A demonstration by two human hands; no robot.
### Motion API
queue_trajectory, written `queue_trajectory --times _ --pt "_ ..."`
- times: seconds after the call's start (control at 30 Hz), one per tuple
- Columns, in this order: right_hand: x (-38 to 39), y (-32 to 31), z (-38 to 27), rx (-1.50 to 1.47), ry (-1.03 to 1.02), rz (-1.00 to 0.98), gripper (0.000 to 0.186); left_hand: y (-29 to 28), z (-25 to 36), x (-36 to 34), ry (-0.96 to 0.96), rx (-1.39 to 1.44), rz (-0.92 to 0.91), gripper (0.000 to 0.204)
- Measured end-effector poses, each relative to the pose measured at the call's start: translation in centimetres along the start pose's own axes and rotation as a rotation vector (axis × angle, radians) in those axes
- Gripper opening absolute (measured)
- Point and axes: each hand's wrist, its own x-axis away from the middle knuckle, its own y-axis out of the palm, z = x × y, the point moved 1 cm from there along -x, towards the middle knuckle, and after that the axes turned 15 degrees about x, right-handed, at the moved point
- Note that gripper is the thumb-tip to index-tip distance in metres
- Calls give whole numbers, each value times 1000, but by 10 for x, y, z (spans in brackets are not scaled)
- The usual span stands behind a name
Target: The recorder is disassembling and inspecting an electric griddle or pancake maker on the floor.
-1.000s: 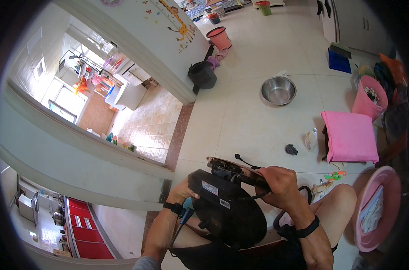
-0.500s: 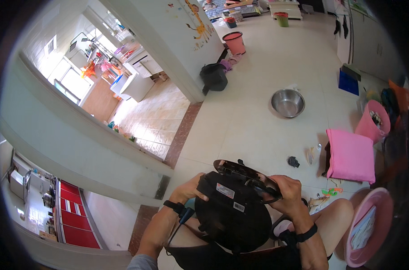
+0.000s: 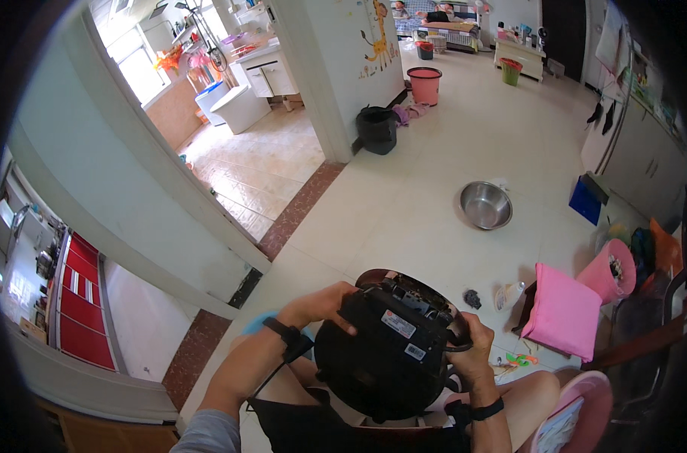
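Note:
A round black appliance [image 3: 377,374], which looks like an electric griddle, is held over my lap with its labelled underside facing up. Two pale stickers lie near its hinge side. Behind the base shows a dark, rounded second half [image 3: 423,291], partly hidden. My left hand [image 3: 332,306] grips the left upper edge, its thumb on the underside and the other fingers out of sight behind. On the right, my right hand [image 3: 473,349] is closed round the edge near the hinge. Both wrists wear black straps.
A steel basin [image 3: 486,205] stands on the floor ahead. To the right are a pink cushion [image 3: 562,313] on a low stool, a pink bin [image 3: 609,273] and a pink tub [image 3: 596,408]. Small scissors [image 3: 521,359] with green and orange handles lie nearby. A doorway wall rises at left.
The view has shifted. The appliance has turned a little, and its second half shows rounder behind the base. My right hand sits lower on the edge; both hands keep their grip.

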Motion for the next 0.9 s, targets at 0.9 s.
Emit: queue_trajectory --times 0.9 --pt "-6 -10 -5 24 -169 5 42 4 2 -1 29 -133 -67 63"
